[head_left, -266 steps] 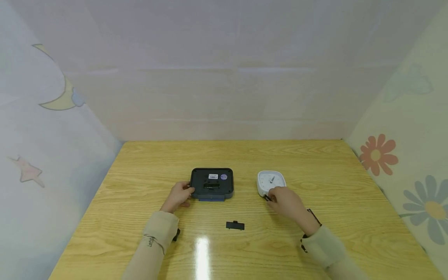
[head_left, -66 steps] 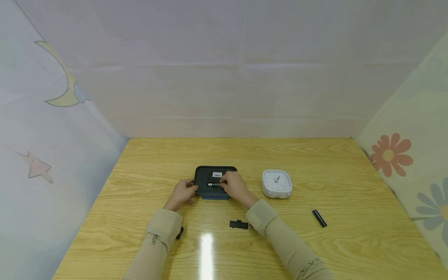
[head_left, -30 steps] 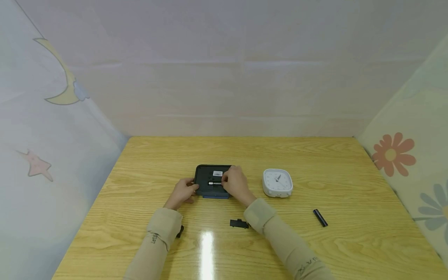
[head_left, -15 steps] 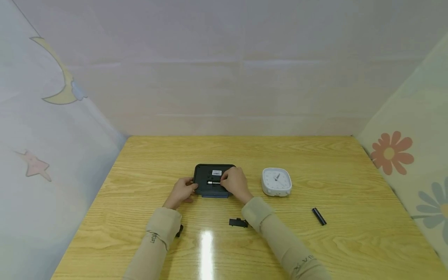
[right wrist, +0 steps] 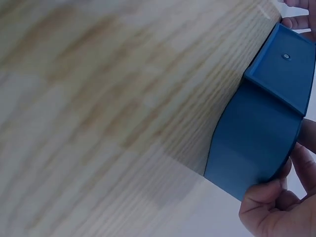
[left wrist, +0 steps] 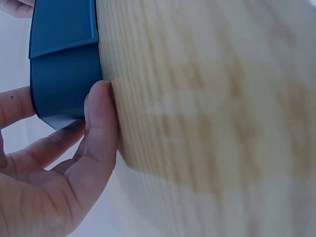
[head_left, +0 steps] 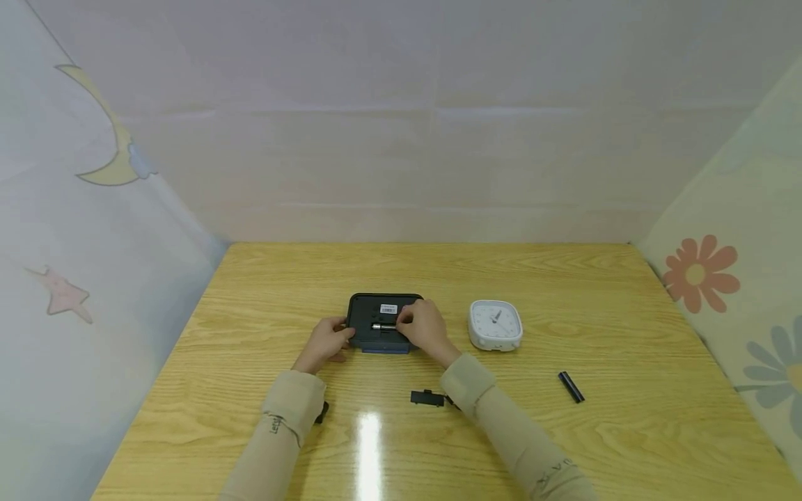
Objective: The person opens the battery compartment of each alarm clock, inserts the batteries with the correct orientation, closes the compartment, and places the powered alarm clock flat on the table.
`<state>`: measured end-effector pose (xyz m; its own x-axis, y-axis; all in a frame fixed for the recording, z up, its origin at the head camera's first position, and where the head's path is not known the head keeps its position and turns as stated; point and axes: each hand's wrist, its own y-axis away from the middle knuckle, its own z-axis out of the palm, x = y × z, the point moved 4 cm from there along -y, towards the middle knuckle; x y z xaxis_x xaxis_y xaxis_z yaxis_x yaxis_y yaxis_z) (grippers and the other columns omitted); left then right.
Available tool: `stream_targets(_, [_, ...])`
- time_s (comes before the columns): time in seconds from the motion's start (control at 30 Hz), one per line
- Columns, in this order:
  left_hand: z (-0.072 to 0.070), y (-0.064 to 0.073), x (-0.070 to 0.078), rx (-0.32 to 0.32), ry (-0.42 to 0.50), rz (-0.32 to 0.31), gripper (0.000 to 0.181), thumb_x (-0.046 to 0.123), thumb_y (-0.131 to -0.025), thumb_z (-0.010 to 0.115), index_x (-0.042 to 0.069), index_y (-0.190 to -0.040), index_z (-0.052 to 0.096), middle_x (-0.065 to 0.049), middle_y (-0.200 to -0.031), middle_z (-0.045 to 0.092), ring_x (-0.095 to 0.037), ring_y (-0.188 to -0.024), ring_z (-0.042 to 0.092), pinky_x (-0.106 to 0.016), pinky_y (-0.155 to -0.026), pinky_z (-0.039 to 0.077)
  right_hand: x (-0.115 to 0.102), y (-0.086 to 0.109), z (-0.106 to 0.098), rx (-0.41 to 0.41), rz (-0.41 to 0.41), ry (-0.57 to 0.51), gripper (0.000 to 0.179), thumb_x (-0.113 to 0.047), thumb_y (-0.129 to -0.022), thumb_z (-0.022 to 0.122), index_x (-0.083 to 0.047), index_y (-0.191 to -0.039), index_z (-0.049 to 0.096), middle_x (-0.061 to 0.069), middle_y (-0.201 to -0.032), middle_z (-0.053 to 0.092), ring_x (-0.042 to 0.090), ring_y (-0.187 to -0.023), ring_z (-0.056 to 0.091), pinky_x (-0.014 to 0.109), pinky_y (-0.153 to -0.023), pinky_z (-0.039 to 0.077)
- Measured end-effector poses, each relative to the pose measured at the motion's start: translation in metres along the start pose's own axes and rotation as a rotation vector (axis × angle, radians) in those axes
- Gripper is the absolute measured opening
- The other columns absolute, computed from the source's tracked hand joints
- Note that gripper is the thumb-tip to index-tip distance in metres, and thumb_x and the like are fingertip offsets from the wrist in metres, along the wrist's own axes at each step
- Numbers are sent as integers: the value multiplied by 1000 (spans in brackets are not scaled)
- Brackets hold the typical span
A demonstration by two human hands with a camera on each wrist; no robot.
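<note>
A dark blue-black clock [head_left: 363, 316] lies face down on the table, its back with a barcode label facing up. My left hand [head_left: 324, 344] grips its left edge, thumb on one side and fingers on the other, as the left wrist view shows. A battery with a silver end [head_left: 376, 326] lies along the slot in the clock's back. My right hand [head_left: 427, 328] pinches the battery's right end with curled fingertips, which hide that end. In the right wrist view, fingers [right wrist: 264, 195] of this hand bend beside the blue casing [right wrist: 252, 133]; the battery is hidden there.
A white clock [head_left: 495, 325] stands tilted face-up to the right. A dark battery [head_left: 571, 387] lies farther right and nearer. In front of the dark clock lies a small black battery cover [head_left: 427, 398], close to the right sleeve. Patterned cloth walls rise around the wooden table [head_left: 263, 278].
The right hand has left the white clock, where it held a small dark stick-shaped thing, for the dark clock's slot. A dark battery now lies at the right. Over the last second little has moved.
</note>
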<state>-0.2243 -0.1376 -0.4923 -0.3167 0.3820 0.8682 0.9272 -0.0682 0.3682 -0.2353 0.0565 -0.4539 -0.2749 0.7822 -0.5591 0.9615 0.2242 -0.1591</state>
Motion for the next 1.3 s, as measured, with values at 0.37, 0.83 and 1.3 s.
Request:
stream_targets(0.37, [1,1,1,6,6,-5,46,13,-92,50,-3,-135,40,-21,-117,53,-21,-79,56,-34,-57,52,2,9,-8,-39,-34,-46,9,-9,-73,73,-12,-66,69,-3,-67,58,15,-69,49,33,-69,41])
stream_targets(0.83, [0,0,0,-6,1,-19,47,15,-93,50,-1,-136,39,-21,-121,51,-23,-84,57,-35,-61,52,0,22,-20,-85,-42,-6,7,-9,-74,74,-13,-69,70,-3,-70,59,12,-67,49,29,-63,42])
stream_targets(1.3, [0,0,0,-3,-1,-6,46,14,-93,50,-2,-135,39,-20,-115,53,-22,-80,56,-35,-58,52,4,43,-24,-170,-140,50,3,-4,-72,71,-7,-72,70,-3,-66,57,10,-60,46,25,-55,40])
